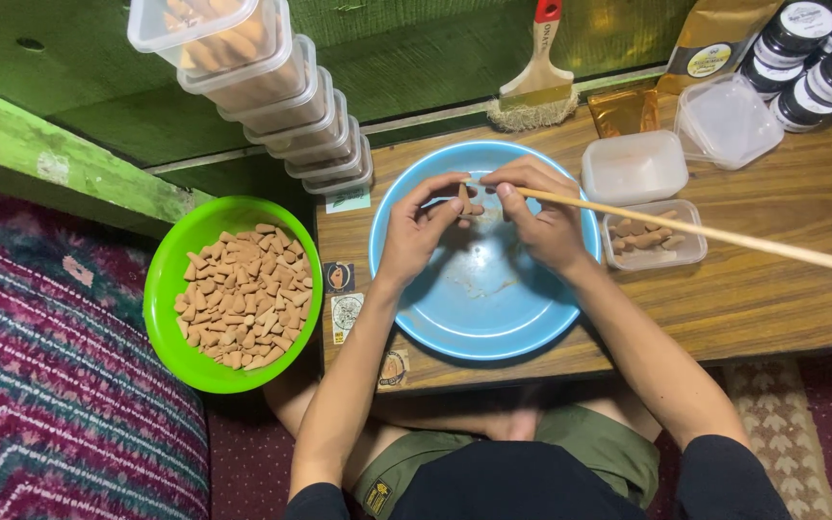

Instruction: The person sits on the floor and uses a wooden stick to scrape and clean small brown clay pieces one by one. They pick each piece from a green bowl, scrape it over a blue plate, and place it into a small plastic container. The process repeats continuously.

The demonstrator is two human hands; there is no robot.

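Observation:
Over a blue bowl (455, 318) on a low wooden table (753, 299), my left hand (416, 226) pinches a small brown cone (463, 197) upright between fingers and thumb. My right hand (543, 217) grips a long wooden stick (724, 236) whose tip meets the cone; the stick's far end reaches out to the right over the table. A second small brown piece (477, 209) lies just under the cone.
A green bowl (170, 289) heaped with brown cones sits at the left. A stack of lidded clear tubs (272, 87) leans behind it. Clear tubs (647, 252), lids (724, 120), a brush (536, 82), a gold pouch (710, 43) and black jars (820, 53) stand at the back right.

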